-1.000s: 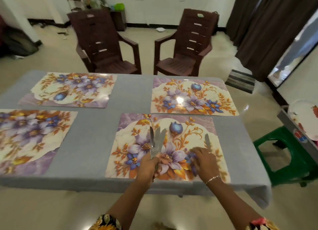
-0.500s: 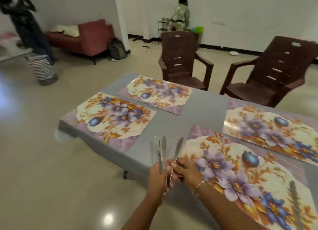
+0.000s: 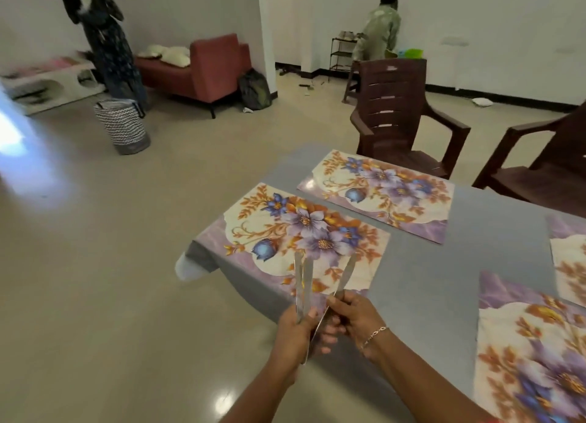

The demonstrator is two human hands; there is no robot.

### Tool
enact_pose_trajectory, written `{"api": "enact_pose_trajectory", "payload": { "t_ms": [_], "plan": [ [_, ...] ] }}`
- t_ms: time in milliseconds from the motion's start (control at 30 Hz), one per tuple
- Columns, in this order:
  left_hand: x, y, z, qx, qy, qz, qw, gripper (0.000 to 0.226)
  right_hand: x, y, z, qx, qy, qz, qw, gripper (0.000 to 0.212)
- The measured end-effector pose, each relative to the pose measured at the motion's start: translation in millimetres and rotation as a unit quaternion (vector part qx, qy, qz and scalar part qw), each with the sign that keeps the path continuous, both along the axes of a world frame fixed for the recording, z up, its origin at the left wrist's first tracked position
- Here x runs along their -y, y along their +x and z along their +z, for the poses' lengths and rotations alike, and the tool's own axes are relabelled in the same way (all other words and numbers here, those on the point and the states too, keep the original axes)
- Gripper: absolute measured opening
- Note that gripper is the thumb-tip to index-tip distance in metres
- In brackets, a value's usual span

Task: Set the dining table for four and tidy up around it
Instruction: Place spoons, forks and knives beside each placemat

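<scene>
Above the near edge of the grey worktop (image 3: pixel 444 280), beside a floral placemat (image 3: pixel 304 235), the left hand (image 3: pixel 293 332) curls its fingers (image 3: pixel 311 314) round two knives (image 3: pixel 302 284) while the right hand (image 3: pixel 356 323) pinches a third knife (image 3: pixel 346 273).

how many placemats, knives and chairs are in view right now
floral placemats: 4
table knives: 3 (2 in the left hand, 1 in the right hand)
brown plastic chairs: 2
total: 9
</scene>
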State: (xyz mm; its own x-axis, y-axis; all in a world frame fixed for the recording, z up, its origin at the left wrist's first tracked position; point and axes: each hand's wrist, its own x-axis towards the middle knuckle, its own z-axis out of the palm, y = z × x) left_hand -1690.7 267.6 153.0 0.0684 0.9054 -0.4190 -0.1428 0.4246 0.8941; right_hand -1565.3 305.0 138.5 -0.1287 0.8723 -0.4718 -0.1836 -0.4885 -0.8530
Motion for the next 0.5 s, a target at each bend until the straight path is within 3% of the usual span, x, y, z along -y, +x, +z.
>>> {"api": "enact_pose_trajectory", "payload": {
  "t_ms": [233,500],
  "plan": [
    [-56.6,-37.6,-16.2,-0.040,-0.021,-0.001,0.999,0.014,-51.2,4.5,-16.3,0.141,-0.051,-0.066,0.986,0.029],
    [-131.0,-41.6,-15.1,-0.063,-0.033,-0.054,0.996,0.011,-89.6,19.4,-30.1,0.230,-0.121,-0.095,0.961,0.022]
  ]
}}
